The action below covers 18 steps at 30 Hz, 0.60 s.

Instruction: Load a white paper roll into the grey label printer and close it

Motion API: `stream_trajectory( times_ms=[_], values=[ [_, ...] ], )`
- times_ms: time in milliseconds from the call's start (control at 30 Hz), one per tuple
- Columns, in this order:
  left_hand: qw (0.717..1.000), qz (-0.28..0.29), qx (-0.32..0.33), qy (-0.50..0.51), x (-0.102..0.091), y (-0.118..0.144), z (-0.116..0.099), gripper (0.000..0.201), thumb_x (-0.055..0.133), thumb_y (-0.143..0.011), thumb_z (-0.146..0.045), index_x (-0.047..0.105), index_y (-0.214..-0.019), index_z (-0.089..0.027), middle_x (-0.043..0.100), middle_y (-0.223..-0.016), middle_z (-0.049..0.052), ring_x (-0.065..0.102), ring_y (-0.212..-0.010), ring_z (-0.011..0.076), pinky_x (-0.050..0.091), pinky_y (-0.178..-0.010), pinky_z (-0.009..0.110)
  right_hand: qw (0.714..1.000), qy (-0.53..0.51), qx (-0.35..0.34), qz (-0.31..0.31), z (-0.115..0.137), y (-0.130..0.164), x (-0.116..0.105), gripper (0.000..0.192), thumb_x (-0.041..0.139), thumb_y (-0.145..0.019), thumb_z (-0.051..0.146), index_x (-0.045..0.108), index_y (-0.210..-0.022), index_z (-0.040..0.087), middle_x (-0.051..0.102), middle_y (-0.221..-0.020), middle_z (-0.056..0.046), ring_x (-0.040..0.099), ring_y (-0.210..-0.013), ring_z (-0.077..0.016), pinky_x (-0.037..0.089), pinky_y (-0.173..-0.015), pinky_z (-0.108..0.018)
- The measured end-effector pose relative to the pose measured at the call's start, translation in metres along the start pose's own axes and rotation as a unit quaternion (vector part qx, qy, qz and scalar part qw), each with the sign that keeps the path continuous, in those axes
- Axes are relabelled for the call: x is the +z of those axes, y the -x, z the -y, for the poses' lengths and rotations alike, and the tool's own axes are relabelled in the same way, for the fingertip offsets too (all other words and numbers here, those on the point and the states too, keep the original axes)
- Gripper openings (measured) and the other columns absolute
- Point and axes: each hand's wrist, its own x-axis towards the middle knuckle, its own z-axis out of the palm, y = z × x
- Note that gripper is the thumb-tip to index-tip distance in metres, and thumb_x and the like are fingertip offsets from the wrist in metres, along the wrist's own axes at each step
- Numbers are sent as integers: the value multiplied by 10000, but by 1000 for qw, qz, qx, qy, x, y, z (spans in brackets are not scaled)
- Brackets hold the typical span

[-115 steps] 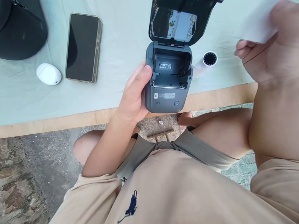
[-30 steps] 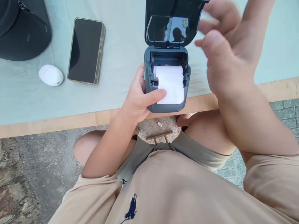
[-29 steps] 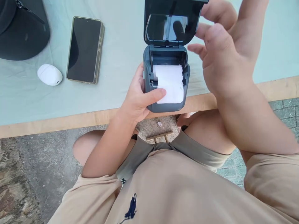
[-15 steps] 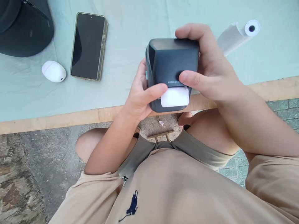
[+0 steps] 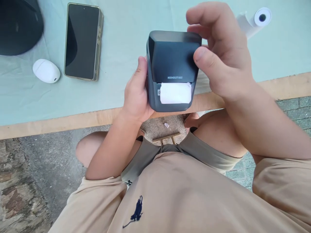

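Observation:
A dark label printer (image 5: 173, 60) marked NIIMBOT is held up over the table's front edge. White label paper (image 5: 175, 93) sticks out of the slot on its front. My left hand (image 5: 137, 94) grips the printer from the left side and underneath, thumb along the side; its other fingers are mostly hidden behind. At the printer's upper right is my right hand (image 5: 224, 55), its thumb and curved fingers apart. The thumb tip overlaps the printer's right edge; whether it touches I cannot tell.
On the pale green tablecloth (image 5: 126, 38) lie a phone (image 5: 82, 42) and a white oval case (image 5: 46, 71). A black rounded object (image 5: 19, 29) stands at the far left. A white paper roll (image 5: 261, 19) lies at the back right. The table has a wooden front edge (image 5: 60, 122).
My right hand has loosened from the printer, its thumb leaving the front face and its fingers rising. My left thumb has moved off the label paper to the printer's side.

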Motion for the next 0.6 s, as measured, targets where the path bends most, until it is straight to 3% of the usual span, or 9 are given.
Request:
stream_trajectory(
  times_ms=[233,433,600],
  values=[
    [1000,-17,6,0,-9,1,3,430,313,-980,-462,662,-1020,-213,706,-1129,44,538,-1280,261,471,-1077,373,994,33,-69,80,-2,0,-6,682,685,-770,436,412,-1350,204,431,-1405,-48,466,-1278,-175,486,-1031,-303],
    [1000,-5,11,15,-7,2,3,481,259,-996,-454,654,-1054,-186,698,-1147,54,581,-1213,249,480,-1063,375,978,190,-77,-24,15,-1,-15,526,568,-809,595,563,-1160,204,533,-1156,-51,518,-1100,-171,468,-754,-275],
    [1000,-2,12,15,-6,5,3,426,339,-985,-450,666,-1024,-179,710,-1062,71,598,-1190,248,504,-1028,374,973,200,-107,39,21,-3,-15,510,603,-801,549,550,-1184,215,527,-1135,-57,501,-1099,-178,484,-795,-317]
  ],
)
